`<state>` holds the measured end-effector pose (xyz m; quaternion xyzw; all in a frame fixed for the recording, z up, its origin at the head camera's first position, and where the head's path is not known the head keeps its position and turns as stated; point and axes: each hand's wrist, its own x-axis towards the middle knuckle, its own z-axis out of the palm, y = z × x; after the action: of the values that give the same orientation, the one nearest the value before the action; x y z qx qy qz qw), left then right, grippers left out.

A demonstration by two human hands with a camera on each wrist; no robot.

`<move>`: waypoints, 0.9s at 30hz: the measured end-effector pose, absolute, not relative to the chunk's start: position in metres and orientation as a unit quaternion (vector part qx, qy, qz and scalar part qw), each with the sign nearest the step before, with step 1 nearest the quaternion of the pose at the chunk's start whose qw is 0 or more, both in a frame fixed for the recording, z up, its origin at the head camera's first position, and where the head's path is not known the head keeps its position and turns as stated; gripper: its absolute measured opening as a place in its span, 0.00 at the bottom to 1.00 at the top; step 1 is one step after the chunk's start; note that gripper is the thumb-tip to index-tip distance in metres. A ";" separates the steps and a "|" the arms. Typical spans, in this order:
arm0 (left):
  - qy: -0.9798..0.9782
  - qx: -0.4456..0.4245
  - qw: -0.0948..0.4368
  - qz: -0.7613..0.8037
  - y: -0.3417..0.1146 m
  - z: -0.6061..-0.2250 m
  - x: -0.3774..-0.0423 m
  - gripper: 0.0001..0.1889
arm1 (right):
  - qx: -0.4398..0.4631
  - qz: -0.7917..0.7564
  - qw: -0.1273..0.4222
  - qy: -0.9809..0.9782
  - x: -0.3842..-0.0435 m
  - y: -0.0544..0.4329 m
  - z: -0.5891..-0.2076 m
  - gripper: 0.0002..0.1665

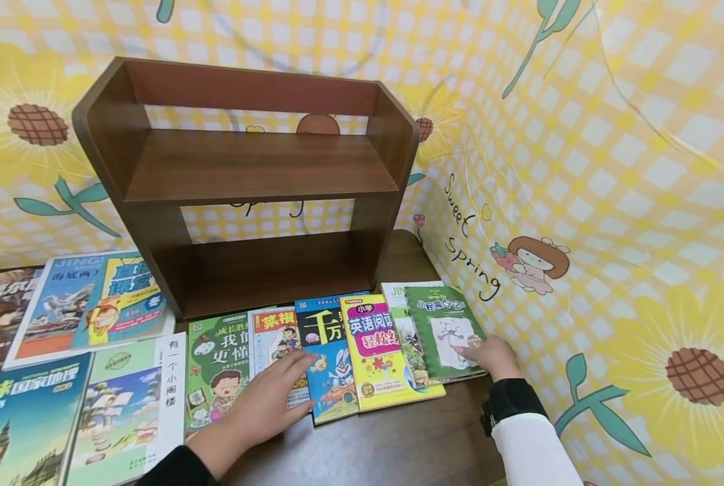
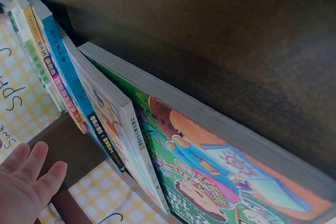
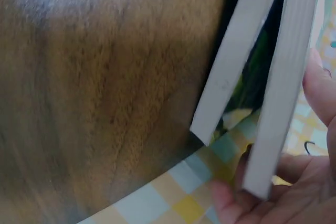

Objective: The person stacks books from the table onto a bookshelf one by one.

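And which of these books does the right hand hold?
The dark green book at the row's far right end; the right hand grips only this one.

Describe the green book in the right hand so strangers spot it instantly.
Start at the brown bookshelf, then look in front, slightly right. There the right hand grips the green book. No neighbouring cover has its white panel with a line-drawn figure.

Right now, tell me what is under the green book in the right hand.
A second book lies partly under the green book: its pale top and pictured left strip show. The rest of its cover is hidden.
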<state>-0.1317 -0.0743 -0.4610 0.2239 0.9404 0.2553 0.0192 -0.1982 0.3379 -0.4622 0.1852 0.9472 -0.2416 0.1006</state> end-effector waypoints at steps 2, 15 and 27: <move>0.941 0.223 0.020 0.253 -0.074 -0.461 -0.132 0.36 | 0.181 -0.269 0.098 0.941 -0.198 0.340 -0.462 0.44; 0.937 0.206 0.032 0.281 -0.077 -0.459 -0.131 0.37 | 0.187 -0.549 0.098 0.809 -0.191 0.343 -0.462 0.36; 0.924 0.151 0.055 0.346 -0.083 -0.460 -0.137 0.38 | 0.169 -0.559 0.043 0.811 -0.181 0.317 -0.434 0.31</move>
<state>-0.1366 -0.0832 -0.4598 0.1508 0.9243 0.3464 0.0547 -0.1808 0.3165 -0.4341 0.1688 0.8107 -0.5590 0.0428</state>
